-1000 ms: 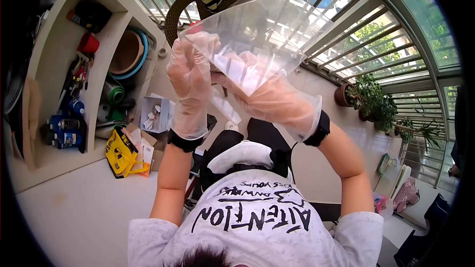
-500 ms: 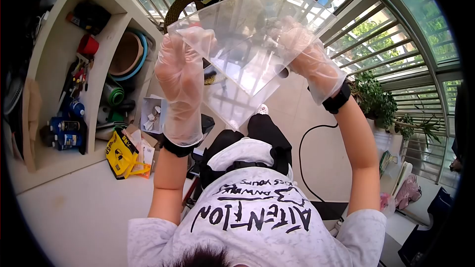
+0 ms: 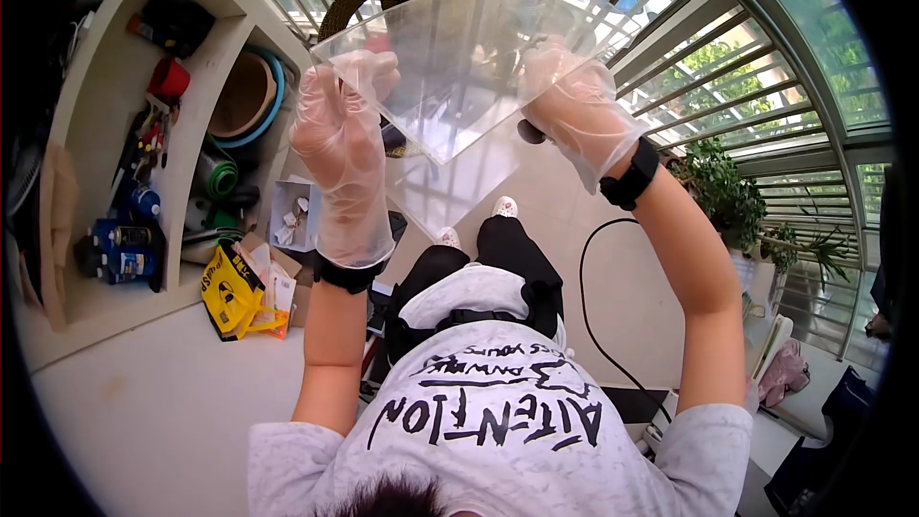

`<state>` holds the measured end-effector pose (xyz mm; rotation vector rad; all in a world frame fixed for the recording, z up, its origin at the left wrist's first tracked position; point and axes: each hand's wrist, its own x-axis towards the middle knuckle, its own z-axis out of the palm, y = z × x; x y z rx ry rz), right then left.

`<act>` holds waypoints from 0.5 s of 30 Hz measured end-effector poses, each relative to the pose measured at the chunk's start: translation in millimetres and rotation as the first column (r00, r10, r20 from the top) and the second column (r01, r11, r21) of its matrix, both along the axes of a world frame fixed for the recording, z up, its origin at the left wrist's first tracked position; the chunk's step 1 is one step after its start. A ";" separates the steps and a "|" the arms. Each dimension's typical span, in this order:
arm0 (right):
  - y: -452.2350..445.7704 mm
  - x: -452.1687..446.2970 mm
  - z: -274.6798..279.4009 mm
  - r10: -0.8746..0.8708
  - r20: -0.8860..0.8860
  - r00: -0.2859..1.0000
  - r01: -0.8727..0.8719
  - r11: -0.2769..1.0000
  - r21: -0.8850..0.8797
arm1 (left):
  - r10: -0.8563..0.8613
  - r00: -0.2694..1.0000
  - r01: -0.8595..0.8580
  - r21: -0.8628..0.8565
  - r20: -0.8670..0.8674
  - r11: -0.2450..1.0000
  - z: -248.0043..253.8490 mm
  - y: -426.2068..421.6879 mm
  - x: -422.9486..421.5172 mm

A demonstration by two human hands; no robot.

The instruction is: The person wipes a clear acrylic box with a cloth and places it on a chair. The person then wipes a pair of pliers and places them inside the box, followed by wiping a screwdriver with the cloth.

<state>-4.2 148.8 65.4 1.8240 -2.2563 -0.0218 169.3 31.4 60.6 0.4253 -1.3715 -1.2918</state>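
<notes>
Clear sheet (image 3: 455,62) spans left hand to right, left hand (image 3: 340,120) gripping its near edge, right hand (image 3: 574,101) shifted outward from mid-sheet since a second ago, grip unclear, probably leaving the centre less obstructed.

A single head-worn camera looks forward and steeply down over the wearer's shirt (image 3: 498,393), hair (image 3: 388,500) intruding at the bottom edge. Its wide, round-edged view curves the shelf (image 3: 191,148) at left and the railing (image 3: 728,86) at upper right. The left hand (image 3: 337,124), right hand (image 3: 574,101) and clear sheet (image 3: 450,86) are close; the shoes (image 3: 504,207) and floor (image 3: 613,297) lie farther off.
</notes>
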 end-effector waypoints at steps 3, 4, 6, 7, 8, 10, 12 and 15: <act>7.5 3.0 -0.7 -0.076 0.085 0.993 0.065 0.990 0.122 | 0.185 0.981 -0.174 -0.170 0.052 0.970 -3.9 -12.5 2.8; 2.0 -0.6 -1.2 -0.076 0.080 0.994 0.066 0.990 0.122 | 0.339 0.937 -0.302 -0.288 0.086 0.909 -3.1 -19.1 4.9; -10.5 -11.5 -3.4 -0.806 0.301 0.509 0.580 0.580 0.573 | 0.470 0.872 -0.449 -0.160 0.135 0.879 2.4 -44.5 13.9; -3.1 -16.1 -10.6 -0.809 0.296 0.508 0.588 0.577 0.567 | 0.362 0.932 -0.358 -0.242 -0.027 0.902 3.2 -58.5 22.8; 9.4 -23.8 -22.3 -0.751 0.302 0.588 0.595 0.654 0.467 | 0.237 0.955 -0.286 -0.335 -0.180 0.898 4.3 -67.8 28.1; 22.1 -24.7 -22.8 -0.639 0.373 0.673 0.563 0.769 0.302 | 0.383 0.922 -0.384 -0.300 -0.064 0.873 8.1 -69.2 38.8; 22.5 -18.8 -21.8 -0.387 0.580 0.717 0.483 0.876 -0.012 | 0.507 0.859 -0.472 -0.279 0.068 0.837 8.1 -69.1 47.0; 9.4 15.3 -1.7 0.072 0.491 0.868 0.173 0.883 -0.436 | 0.330 0.943 -0.334 -0.146 -0.054 0.931 -1.5 -59.3 39.5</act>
